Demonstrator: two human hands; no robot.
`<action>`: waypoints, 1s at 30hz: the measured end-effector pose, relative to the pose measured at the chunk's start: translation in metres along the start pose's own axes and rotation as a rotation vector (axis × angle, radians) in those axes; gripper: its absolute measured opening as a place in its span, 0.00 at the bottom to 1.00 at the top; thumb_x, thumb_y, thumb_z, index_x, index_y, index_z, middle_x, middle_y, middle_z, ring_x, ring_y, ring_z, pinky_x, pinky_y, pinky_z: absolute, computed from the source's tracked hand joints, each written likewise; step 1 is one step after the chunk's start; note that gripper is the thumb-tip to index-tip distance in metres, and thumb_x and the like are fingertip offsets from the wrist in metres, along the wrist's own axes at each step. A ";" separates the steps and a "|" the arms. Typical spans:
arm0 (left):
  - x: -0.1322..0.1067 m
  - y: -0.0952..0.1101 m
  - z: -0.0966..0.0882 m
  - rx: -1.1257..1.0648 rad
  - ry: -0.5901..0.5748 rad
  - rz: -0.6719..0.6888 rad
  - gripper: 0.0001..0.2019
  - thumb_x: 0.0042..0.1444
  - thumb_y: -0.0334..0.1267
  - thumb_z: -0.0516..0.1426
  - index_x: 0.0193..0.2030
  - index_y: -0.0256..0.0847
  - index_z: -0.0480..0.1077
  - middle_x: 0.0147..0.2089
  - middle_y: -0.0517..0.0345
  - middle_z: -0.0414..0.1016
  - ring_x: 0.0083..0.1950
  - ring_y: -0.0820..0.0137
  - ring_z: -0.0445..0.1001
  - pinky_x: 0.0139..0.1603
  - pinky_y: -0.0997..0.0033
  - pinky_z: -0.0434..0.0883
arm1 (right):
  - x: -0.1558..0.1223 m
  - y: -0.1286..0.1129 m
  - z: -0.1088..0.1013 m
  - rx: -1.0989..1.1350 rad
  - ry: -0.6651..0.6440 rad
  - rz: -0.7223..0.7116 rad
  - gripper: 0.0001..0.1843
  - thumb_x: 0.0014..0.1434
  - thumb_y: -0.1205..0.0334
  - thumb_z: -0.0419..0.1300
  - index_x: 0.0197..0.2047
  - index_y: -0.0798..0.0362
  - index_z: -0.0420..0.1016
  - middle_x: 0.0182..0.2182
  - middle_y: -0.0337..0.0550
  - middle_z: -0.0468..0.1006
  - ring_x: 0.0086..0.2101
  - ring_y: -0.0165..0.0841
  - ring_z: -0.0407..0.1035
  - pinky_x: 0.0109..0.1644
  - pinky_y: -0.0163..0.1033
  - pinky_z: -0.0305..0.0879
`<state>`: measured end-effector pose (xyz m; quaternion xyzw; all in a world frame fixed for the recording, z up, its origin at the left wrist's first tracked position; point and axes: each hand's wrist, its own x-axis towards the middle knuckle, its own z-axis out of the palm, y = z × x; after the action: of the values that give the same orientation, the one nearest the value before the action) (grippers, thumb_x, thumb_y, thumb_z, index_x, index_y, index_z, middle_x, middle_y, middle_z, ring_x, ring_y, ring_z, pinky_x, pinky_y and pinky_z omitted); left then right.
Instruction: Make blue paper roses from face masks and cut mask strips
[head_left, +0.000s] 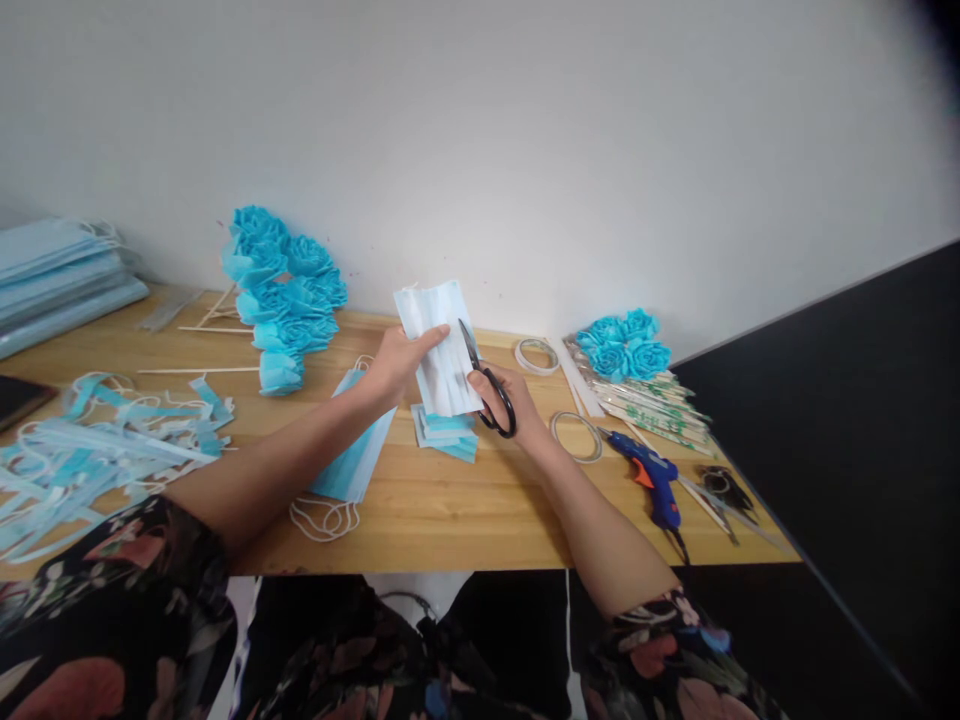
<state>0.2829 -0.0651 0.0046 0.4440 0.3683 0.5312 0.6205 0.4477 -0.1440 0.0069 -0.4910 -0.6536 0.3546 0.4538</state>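
Surgical mask (444, 376) and scissors (472, 348) above the desk (465, 515)
The left hand (400, 362) pinches the mask, the right hand (519, 396) grips the scissors; a glue gun (660, 482) lies near the right edge.

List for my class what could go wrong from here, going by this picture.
1. The scissors in the right hand have their tips close to the thumb of the left hand; a slip might nick it.
2. The mask is held up off the table, so it could flex and the cut might wander.
3. The glue gun's cord runs over the table's front edge; a snag might drag it down.
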 end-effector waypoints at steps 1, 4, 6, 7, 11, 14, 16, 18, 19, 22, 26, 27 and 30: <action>0.000 0.000 0.000 0.000 0.002 0.000 0.26 0.39 0.50 0.73 0.40 0.33 0.79 0.42 0.44 0.84 0.43 0.54 0.81 0.46 0.58 0.77 | 0.000 -0.001 0.000 0.010 0.004 0.006 0.34 0.58 0.27 0.57 0.23 0.50 0.60 0.18 0.35 0.62 0.20 0.26 0.56 0.25 0.36 0.53; 0.000 0.000 0.000 -0.003 -0.006 -0.005 0.26 0.38 0.51 0.73 0.39 0.33 0.78 0.41 0.45 0.83 0.42 0.55 0.80 0.45 0.59 0.76 | 0.000 -0.005 0.002 0.027 0.019 0.025 0.34 0.56 0.25 0.58 0.23 0.50 0.61 0.19 0.35 0.62 0.20 0.26 0.56 0.24 0.36 0.54; -0.001 0.000 0.000 -0.004 -0.014 -0.005 0.26 0.38 0.52 0.73 0.39 0.33 0.78 0.41 0.45 0.83 0.43 0.54 0.81 0.45 0.59 0.76 | 0.000 -0.007 0.002 0.029 0.021 0.039 0.35 0.54 0.25 0.58 0.24 0.50 0.62 0.19 0.35 0.62 0.20 0.26 0.56 0.24 0.36 0.55; -0.001 0.000 0.000 -0.008 -0.020 -0.001 0.27 0.39 0.52 0.73 0.40 0.33 0.78 0.41 0.45 0.83 0.43 0.54 0.81 0.46 0.59 0.76 | 0.000 -0.007 0.002 0.030 0.021 0.048 0.35 0.54 0.24 0.58 0.24 0.50 0.62 0.19 0.34 0.62 0.20 0.26 0.56 0.23 0.36 0.56; -0.001 0.002 -0.001 -0.039 -0.077 0.031 0.27 0.44 0.56 0.70 0.42 0.34 0.78 0.41 0.45 0.83 0.46 0.52 0.81 0.49 0.58 0.76 | 0.000 -0.004 0.003 0.045 0.024 0.098 0.34 0.52 0.24 0.59 0.24 0.49 0.62 0.18 0.33 0.61 0.20 0.27 0.59 0.24 0.36 0.59; -0.001 0.003 -0.002 -0.038 -0.087 0.028 0.27 0.43 0.55 0.71 0.42 0.34 0.77 0.42 0.45 0.83 0.45 0.53 0.81 0.49 0.57 0.77 | -0.001 -0.001 0.004 0.060 0.016 0.113 0.34 0.53 0.25 0.60 0.25 0.49 0.60 0.18 0.32 0.60 0.20 0.28 0.60 0.25 0.36 0.61; -0.001 0.004 -0.001 -0.026 -0.057 0.017 0.26 0.40 0.51 0.73 0.41 0.34 0.77 0.42 0.45 0.83 0.44 0.55 0.81 0.49 0.57 0.77 | -0.002 0.000 0.003 0.055 0.004 0.095 0.33 0.56 0.26 0.59 0.25 0.49 0.59 0.18 0.32 0.59 0.20 0.27 0.57 0.26 0.36 0.58; -0.001 0.004 -0.001 -0.021 -0.029 0.017 0.26 0.39 0.48 0.73 0.41 0.33 0.77 0.42 0.45 0.83 0.43 0.56 0.81 0.49 0.56 0.77 | -0.003 -0.001 0.002 0.032 -0.027 0.059 0.32 0.58 0.28 0.57 0.25 0.50 0.60 0.19 0.32 0.60 0.21 0.26 0.55 0.26 0.36 0.53; -0.001 0.004 0.000 -0.023 -0.022 0.022 0.25 0.39 0.47 0.73 0.41 0.33 0.77 0.41 0.45 0.83 0.43 0.56 0.81 0.49 0.56 0.77 | -0.003 -0.002 0.001 0.022 -0.048 0.039 0.32 0.59 0.28 0.57 0.26 0.50 0.60 0.20 0.33 0.61 0.21 0.26 0.55 0.27 0.36 0.50; -0.001 0.003 0.000 -0.031 -0.021 0.046 0.23 0.41 0.46 0.73 0.41 0.33 0.78 0.42 0.45 0.83 0.43 0.56 0.81 0.49 0.57 0.77 | -0.003 -0.005 -0.001 0.012 -0.088 0.004 0.33 0.59 0.26 0.56 0.29 0.50 0.62 0.21 0.34 0.62 0.23 0.27 0.55 0.29 0.37 0.49; -0.002 0.000 0.001 0.015 -0.025 0.047 0.22 0.41 0.46 0.73 0.39 0.33 0.78 0.42 0.45 0.83 0.44 0.55 0.82 0.49 0.57 0.77 | -0.003 -0.007 -0.001 0.003 -0.070 0.004 0.33 0.59 0.25 0.54 0.30 0.50 0.61 0.22 0.34 0.62 0.24 0.29 0.55 0.30 0.38 0.49; -0.003 -0.001 0.001 0.038 -0.022 0.038 0.22 0.40 0.46 0.73 0.39 0.33 0.78 0.41 0.45 0.83 0.43 0.55 0.81 0.48 0.56 0.78 | -0.004 -0.007 -0.001 0.006 -0.069 0.007 0.33 0.59 0.25 0.55 0.30 0.49 0.60 0.22 0.34 0.61 0.24 0.29 0.55 0.30 0.38 0.49; -0.006 -0.002 0.002 0.101 0.006 0.025 0.21 0.41 0.47 0.72 0.37 0.34 0.78 0.40 0.45 0.83 0.43 0.54 0.81 0.46 0.56 0.78 | -0.004 -0.007 0.000 0.006 -0.064 0.014 0.32 0.60 0.26 0.55 0.29 0.49 0.58 0.23 0.35 0.61 0.25 0.29 0.54 0.30 0.38 0.49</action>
<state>0.2849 -0.0711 0.0038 0.4775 0.3909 0.5211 0.5896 0.4461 -0.1495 0.0121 -0.4828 -0.6631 0.3752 0.4318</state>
